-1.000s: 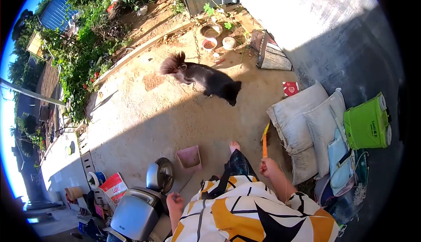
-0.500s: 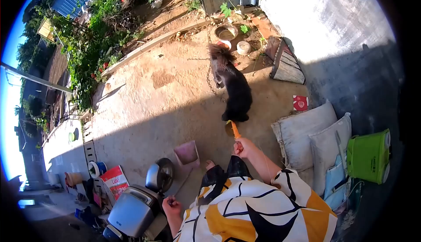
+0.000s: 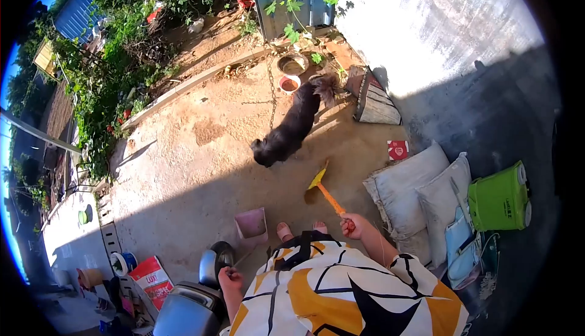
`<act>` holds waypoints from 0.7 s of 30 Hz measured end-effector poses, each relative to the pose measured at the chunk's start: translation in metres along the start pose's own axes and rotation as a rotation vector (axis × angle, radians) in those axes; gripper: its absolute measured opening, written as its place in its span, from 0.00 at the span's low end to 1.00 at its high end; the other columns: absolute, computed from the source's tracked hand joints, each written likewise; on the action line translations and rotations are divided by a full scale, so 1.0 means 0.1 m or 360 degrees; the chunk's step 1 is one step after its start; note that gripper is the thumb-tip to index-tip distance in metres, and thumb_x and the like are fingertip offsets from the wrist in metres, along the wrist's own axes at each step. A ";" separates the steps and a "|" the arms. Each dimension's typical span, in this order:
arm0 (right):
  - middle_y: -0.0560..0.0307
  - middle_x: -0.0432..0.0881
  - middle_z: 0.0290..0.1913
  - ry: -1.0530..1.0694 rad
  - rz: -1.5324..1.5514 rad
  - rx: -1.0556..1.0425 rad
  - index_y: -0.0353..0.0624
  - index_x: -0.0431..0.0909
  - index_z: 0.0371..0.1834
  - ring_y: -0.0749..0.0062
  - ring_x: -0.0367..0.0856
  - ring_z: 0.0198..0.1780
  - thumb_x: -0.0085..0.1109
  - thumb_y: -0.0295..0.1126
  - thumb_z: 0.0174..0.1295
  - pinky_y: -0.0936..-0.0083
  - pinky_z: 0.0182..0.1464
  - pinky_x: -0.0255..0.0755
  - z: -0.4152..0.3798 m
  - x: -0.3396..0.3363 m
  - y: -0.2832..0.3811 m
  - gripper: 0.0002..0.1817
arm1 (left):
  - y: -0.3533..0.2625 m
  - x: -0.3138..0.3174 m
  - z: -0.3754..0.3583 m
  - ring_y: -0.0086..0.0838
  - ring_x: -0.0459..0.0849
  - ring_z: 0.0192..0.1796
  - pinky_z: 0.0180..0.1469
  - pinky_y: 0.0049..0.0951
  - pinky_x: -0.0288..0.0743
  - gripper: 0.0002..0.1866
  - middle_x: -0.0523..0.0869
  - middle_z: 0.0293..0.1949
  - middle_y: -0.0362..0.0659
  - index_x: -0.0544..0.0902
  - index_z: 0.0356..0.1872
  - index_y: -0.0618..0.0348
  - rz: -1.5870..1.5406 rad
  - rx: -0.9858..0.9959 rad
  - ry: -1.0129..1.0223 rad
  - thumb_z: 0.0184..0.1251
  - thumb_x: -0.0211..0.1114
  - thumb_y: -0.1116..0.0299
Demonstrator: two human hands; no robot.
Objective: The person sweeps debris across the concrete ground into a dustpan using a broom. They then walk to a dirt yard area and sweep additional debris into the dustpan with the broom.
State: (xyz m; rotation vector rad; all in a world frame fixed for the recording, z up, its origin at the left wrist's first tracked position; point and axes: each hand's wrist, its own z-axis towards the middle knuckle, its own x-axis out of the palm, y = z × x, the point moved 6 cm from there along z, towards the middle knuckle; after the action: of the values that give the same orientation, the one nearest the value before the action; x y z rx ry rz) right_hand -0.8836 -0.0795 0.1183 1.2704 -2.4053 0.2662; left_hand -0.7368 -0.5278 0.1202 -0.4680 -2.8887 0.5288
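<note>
My right hand [image 3: 353, 226] is closed round the orange handle of a broom [image 3: 329, 197] with a yellow head. The head is over the concrete in front of my feet, with a dark patch beside it that could be bristles or shadow. At lower left, my left hand [image 3: 230, 280] grips the thin handle of a pink dustpan [image 3: 251, 226], whose pan rests on the ground left of my feet. A black dog [image 3: 289, 132] stands on the concrete beyond the broom, near a chain [image 3: 272, 95].
White sacks [image 3: 405, 187] and a green tank [image 3: 499, 197] lie along the right wall. A silver-grey scooter [image 3: 189, 311] stands close on my left. Bowls [image 3: 290, 84] sit at the far end near a propped board [image 3: 378, 101]. Plants [image 3: 137, 49] border the far left.
The dog has turned and moved left, away from the broom. My right hand and the broom have shifted slightly right and down. The view has moved, and both feet now show.
</note>
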 end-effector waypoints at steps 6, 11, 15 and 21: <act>0.68 0.66 0.18 0.0184 0.0270 -0.0017 0.49 0.65 0.25 0.85 0.62 0.15 0.51 0.33 0.52 0.85 0.20 0.55 0.00 -0.08 -0.09 0.05 | -0.12 0.24 0.19 0.21 0.66 0.13 0.16 0.19 0.61 0.05 0.72 0.15 0.38 0.68 0.17 0.51 0.0018 -0.0098 0.0035 0.43 0.55 0.70; 0.67 0.65 0.18 0.0130 0.0338 -0.0015 0.49 0.64 0.26 0.84 0.62 0.15 0.50 0.32 0.51 0.85 0.20 0.55 0.16 -0.09 -0.25 0.05 | -0.30 0.44 0.11 0.21 0.65 0.13 0.16 0.19 0.60 0.06 0.72 0.14 0.37 0.68 0.15 0.51 0.0133 -0.0006 0.0165 0.44 0.55 0.70; 0.67 0.66 0.18 0.0196 0.0326 -0.0025 0.49 0.64 0.26 0.84 0.63 0.15 0.50 0.32 0.51 0.85 0.19 0.55 0.15 0.10 -0.29 0.05 | -0.42 0.37 0.33 0.17 0.66 0.22 0.26 0.20 0.66 0.06 0.70 0.25 0.42 0.67 0.30 0.60 0.0359 0.0230 0.0562 0.52 0.52 0.73; 0.65 0.66 0.18 0.0103 0.0347 -0.0048 0.48 0.64 0.23 0.83 0.64 0.16 0.49 0.32 0.51 0.85 0.19 0.56 0.38 0.02 -0.25 0.05 | -0.48 0.28 0.37 0.17 0.67 0.27 0.29 0.18 0.67 0.14 0.70 0.31 0.44 0.64 0.39 0.58 0.0614 0.0516 0.0739 0.51 0.55 0.76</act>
State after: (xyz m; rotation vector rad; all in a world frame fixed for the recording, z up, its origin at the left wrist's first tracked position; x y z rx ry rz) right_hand -0.8737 -0.1081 0.0846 0.9716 -2.4832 0.3269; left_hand -0.7844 -0.5723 0.1072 -0.9543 -2.2260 0.8026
